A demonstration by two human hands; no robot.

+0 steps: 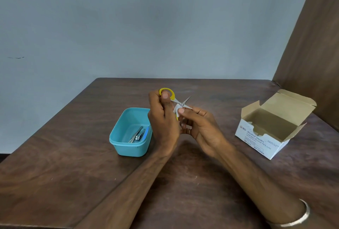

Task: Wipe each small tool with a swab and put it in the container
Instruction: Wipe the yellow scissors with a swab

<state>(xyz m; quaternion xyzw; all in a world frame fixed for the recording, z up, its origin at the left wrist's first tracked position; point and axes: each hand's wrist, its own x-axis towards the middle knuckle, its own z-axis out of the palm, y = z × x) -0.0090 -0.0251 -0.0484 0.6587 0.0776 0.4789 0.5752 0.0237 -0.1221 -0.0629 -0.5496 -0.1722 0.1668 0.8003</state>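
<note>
the left hand (162, 118) grips small yellow-handled scissors (176, 100), blades open, above the worktop (73, 155). the right hand (200, 127) pinches what looks like a white swab (176, 109) against them, beside the teal container (131, 148).

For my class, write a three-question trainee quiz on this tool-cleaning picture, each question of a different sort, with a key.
1. True or false: the scissors are open.
2. Which hand holds the white swab against the blades? A. left hand B. right hand
3. Fill in: the alcohol swab box stands with its flap ____.

Key: 1. True. 2. B; the left hand grips the yellow handle. 3. open. The teal container already holds a nail clipper.
</note>
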